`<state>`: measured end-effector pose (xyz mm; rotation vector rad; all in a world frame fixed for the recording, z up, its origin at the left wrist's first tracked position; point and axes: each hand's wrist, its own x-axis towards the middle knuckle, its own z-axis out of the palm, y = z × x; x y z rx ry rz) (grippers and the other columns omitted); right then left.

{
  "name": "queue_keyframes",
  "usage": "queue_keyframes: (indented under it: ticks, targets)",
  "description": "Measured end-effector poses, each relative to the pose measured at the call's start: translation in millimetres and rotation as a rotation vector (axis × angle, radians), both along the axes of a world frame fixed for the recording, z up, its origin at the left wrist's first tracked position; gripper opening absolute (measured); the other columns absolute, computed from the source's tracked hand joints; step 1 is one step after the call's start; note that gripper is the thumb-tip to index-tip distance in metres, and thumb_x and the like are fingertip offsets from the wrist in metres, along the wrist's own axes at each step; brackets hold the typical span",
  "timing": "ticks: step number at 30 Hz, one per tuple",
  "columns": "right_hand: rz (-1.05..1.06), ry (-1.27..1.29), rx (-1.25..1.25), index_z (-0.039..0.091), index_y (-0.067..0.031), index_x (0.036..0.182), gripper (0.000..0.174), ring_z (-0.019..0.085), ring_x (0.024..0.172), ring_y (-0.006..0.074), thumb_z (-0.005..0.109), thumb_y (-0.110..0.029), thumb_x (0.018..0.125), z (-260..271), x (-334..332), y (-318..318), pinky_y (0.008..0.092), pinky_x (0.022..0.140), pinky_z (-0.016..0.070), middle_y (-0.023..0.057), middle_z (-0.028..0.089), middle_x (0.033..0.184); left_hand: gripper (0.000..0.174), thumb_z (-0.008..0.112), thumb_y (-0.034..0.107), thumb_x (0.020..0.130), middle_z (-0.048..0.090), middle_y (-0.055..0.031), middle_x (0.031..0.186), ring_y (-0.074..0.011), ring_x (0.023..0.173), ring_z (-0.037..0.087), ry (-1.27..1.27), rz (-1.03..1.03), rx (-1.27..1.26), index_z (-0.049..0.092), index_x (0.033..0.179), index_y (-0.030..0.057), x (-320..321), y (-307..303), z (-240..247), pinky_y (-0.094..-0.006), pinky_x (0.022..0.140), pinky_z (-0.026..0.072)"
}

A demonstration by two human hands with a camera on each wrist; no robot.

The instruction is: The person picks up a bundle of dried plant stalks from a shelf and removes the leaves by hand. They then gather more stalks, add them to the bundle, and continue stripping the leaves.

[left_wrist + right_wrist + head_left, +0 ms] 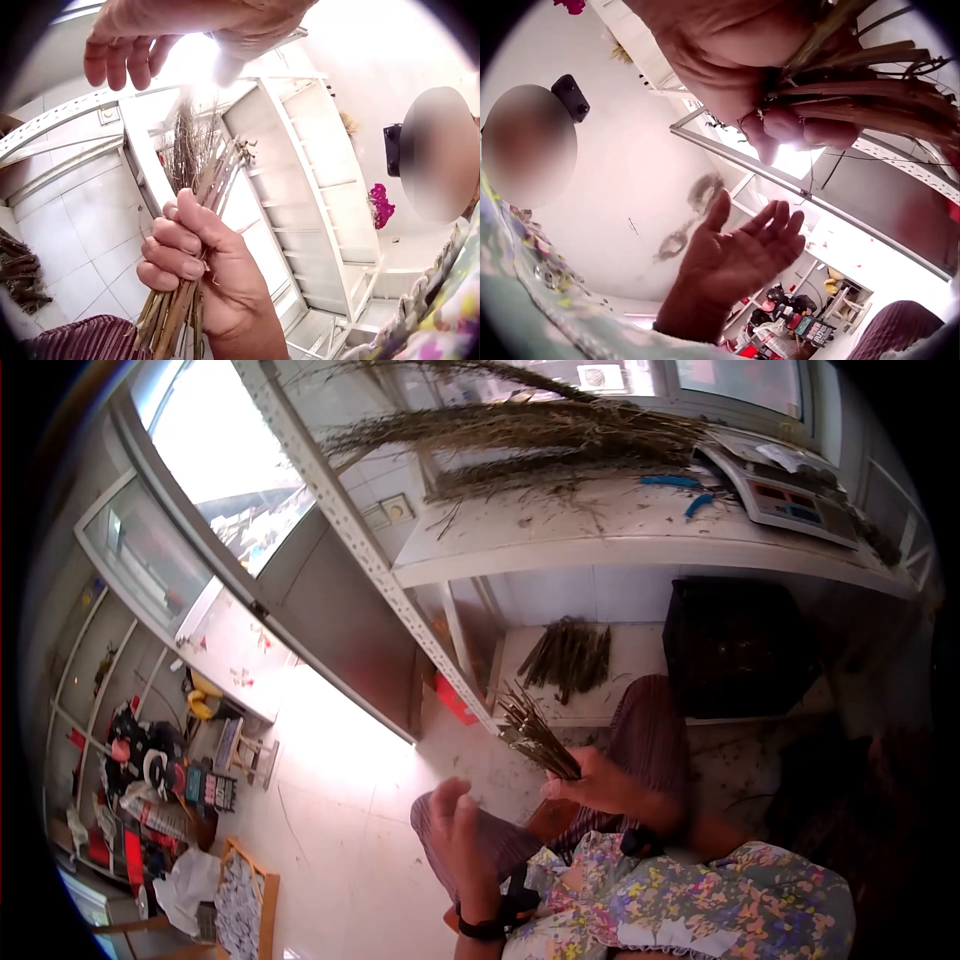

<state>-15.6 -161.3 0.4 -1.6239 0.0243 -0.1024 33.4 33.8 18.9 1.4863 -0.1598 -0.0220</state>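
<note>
My right hand (597, 784) grips a bundle of dry brown stems (532, 735) above my lap, with the fingers curled round it in the left wrist view. Uneven stem ends stick out on both sides of that fist (214, 259). My left hand (458, 835) is raised beside the bundle and holds nothing. In the right wrist view the left palm (739, 255) faces up with its fingers spread and slightly bent. Several more cut stems (567, 657) lie in a pile on the lower shelf ahead of me.
A black crate (735, 650) stands right of the pile. Long dried branches (520, 435), blue-handled tools (672, 481) and a weighing scale (790, 505) occupy the upper shelf. A perforated metal post (375, 560) rises in front. Bags and boxes crowd the left.
</note>
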Motion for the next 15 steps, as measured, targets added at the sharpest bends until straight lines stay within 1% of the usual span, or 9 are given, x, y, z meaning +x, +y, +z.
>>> queue_keyframes:
  ticks: [1,2,4,5,6,8,11,14,15]
  targets:
    - [0.024,0.012,-0.051,0.058,0.0005,0.095,0.023,0.045,0.064,0.0059,0.069,-0.014,0.081,-2.2,0.2,-0.5,0.0250,0.057,0.0419,-0.0027,0.048,0.068,0.038,0.056,0.015,0.087,0.059,-0.0100,0.111,-0.0155,0.106,0.053,-0.001,-0.089,0.037,0.052,0.121,-0.0020,-5.8,-4.4,15.6,-0.0296,0.091,0.0408]
    - [0.023,-0.029,-0.079,0.058,0.0010,0.096,0.024,0.046,0.065,0.0066,0.068,-0.013,0.080,-1.5,0.6,2.2,0.0258,0.058,0.0428,-0.0014,0.049,0.069,0.044,0.058,0.018,0.086,0.058,-0.0114,0.116,-0.0176,0.111,0.052,0.000,-0.178,0.073,0.050,0.124,-0.0028,-10.3,-7.9,23.5,-0.0321,0.095,0.0399]
    - [0.019,-0.113,-0.130,0.058,0.0020,0.100,0.027,0.048,0.067,0.0081,0.068,-0.012,0.079,1.0,-0.9,8.7,0.0276,0.061,0.0448,0.0012,0.052,0.071,0.062,0.062,0.025,0.081,0.053,-0.0146,0.126,-0.0220,0.119,0.048,-0.026,-0.371,0.072,0.043,0.132,-0.0036,-13.3,-14.7,6.8,-0.0361,0.103,0.0349]
    - [0.059,-0.057,-0.139,0.058,0.0017,0.103,0.030,0.051,0.070,0.0094,0.068,-0.011,0.078,-0.2,-1.8,11.0,0.0285,0.063,0.0459,0.0035,0.055,0.074,0.071,0.067,0.030,0.078,0.051,-0.0141,0.127,-0.0213,0.121,0.046,0.019,-0.480,0.094,0.041,0.134,-0.0030,-6.8,-22.6,-3.8,-0.0347,0.103,0.0350]
    - [0.097,-0.004,-0.150,0.058,0.0014,0.105,0.032,0.054,0.073,0.0107,0.069,-0.011,0.077,-1.7,-3.0,12.3,0.0294,0.066,0.0470,0.0059,0.058,0.077,0.078,0.076,0.038,0.076,0.056,-0.0158,0.120,-0.0222,0.119,0.049,0.110,-0.557,-0.087,0.042,0.135,-0.0011,-11.6,-26.2,-10.0,-0.0341,0.098,0.0395]
    - [0.145,0.017,-0.203,0.058,0.0005,0.110,0.037,0.059,0.079,0.0148,0.069,-0.011,0.076,0.8,-4.6,16.5,0.0315,0.070,0.0487,0.0107,0.062,0.084,0.068,0.076,0.029,0.078,0.061,-0.0132,0.110,-0.0181,0.114,0.052,0.242,-0.653,-0.211,0.045,0.132,-0.0001,-14.3,-30.7,3.5,-0.0313,0.095,0.0408]
    - [0.150,-0.094,-0.341,0.058,-0.0011,0.115,0.044,0.064,0.086,0.0233,0.070,-0.013,0.075,7.6,-7.1,22.3,0.0347,0.076,0.0499,0.0169,0.065,0.092,0.046,0.072,0.018,0.083,0.064,-0.0110,0.101,-0.0174,0.107,0.057,0.241,-0.596,-0.253,0.054,0.121,-0.0010,-12.2,-34.4,-4.1,-0.0300,0.091,0.0432]
    - [0.135,-0.226,-0.447,0.058,-0.0018,0.119,0.048,0.065,0.087,0.0303,0.071,-0.018,0.075,-1.5,-4.6,24.2,0.0373,0.080,0.0500,0.0202,0.065,0.093,0.025,0.062,0.013,0.089,0.065,-0.0110,0.102,-0.0203,0.103,0.060,0.122,-0.479,-0.365,0.060,0.109,-0.0021,-10.1,-42.3,-25.7,-0.0315,0.091,0.0451]
    - [0.158,-0.258,-0.451,0.058,-0.0018,0.119,0.049,0.065,0.088,0.0315,0.072,-0.020,0.076,-7.1,-2.6,23.1,0.0377,0.080,0.0499,0.0209,0.065,0.093,0.021,0.060,0.013,0.090,0.065,-0.0113,0.101,-0.0212,0.103,0.060,0.160,-0.462,-0.393,0.060,0.104,-0.0022,-9.5,-40.6,-28.0,-0.0327,0.092,0.0453]
